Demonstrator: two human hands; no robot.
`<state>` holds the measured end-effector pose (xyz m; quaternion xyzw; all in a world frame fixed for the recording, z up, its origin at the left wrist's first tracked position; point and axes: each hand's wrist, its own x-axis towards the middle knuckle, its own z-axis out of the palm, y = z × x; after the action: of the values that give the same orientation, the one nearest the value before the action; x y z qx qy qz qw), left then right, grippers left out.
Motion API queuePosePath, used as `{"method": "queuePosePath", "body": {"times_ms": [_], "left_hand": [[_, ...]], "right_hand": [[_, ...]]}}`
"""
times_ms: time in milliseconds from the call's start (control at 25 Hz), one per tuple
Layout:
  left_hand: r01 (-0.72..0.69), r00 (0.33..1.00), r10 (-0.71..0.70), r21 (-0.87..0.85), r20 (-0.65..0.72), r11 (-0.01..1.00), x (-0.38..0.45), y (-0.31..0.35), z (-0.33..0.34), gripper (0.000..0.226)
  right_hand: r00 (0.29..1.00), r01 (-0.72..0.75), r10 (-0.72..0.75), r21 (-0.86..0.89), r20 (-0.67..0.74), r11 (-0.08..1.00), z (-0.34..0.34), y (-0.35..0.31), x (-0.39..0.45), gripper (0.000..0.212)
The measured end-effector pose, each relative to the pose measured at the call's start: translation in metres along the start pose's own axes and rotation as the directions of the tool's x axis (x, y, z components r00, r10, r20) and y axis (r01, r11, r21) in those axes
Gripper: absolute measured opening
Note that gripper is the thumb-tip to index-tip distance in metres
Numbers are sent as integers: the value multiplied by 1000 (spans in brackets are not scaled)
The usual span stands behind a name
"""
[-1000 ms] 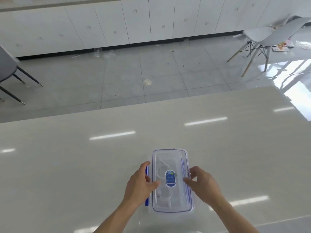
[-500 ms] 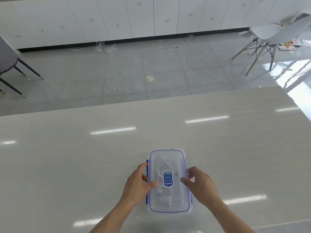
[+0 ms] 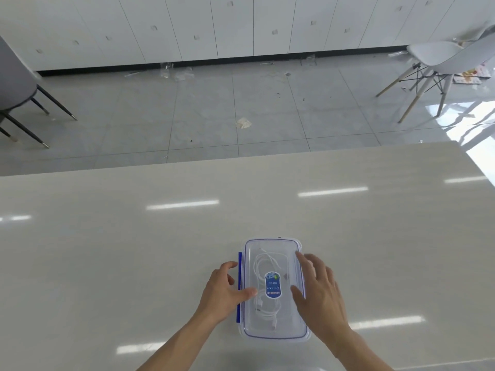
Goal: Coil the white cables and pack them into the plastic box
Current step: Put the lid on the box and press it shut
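Note:
A clear plastic box (image 3: 273,250) with a blue-trimmed lid and an oval blue label lies on the pale table (image 3: 134,250), near its front edge. Coiled white cables (image 3: 265,311) show through the lid. My left hand (image 3: 223,290) sits at the box's left side beside the blue latch, its thumb lying on the lid and its fingers loosely bent. My right hand (image 3: 318,287) lies flat over the box's right edge with the fingers spread and straight, covering the right latch.
A grey tiled floor with scraps of litter lies beyond the table's far edge. A white chair (image 3: 439,60) stands at the far right, a grey chair (image 3: 13,84) at the far left, white cabinets behind.
My right hand has slid forward along the box's right edge and flattened. My left hand has drawn slightly outward, the thumb staying on the lid. The camera tilted a little upward.

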<state>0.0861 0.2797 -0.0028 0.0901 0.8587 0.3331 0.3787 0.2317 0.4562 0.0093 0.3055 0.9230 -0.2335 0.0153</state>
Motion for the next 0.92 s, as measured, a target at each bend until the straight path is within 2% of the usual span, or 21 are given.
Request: {"method": "queuePosePath", "body": {"times_ms": [80,160,240,400,480,720,920], "left_hand": [[21,1000,-21,-29,-7,999,-1,-2,1,93],[71,997,-68,-95,36,993,-1,0,1,98],[135,986,-119,-144,115,980,0,2,-1,100],[282,935,-198,-277,293,919,3,1,-6,93],[309,923,-206,-309,325,899,4,0,-6,83],[236,955,-174,-262,239,936,3,-1,-4,66],[86,982,-77,-42,170,995,-1,3,-3,52]], "right_hand": [[977,195,-203,-121,-56,973,7,-11,3,63],[946,321,-323,-201,23,926,16,-21,8,63],[923,384,-370,-251,104,888,29,-24,12,68],[920,390,-364,-277,144,878,44,-16,13,71],[920,392,-363,-291,151,873,46,-14,14,72],[924,382,-357,-289,137,878,41,-17,14,72],[923,385,-362,-290,132,876,42,-17,13,72]]}}
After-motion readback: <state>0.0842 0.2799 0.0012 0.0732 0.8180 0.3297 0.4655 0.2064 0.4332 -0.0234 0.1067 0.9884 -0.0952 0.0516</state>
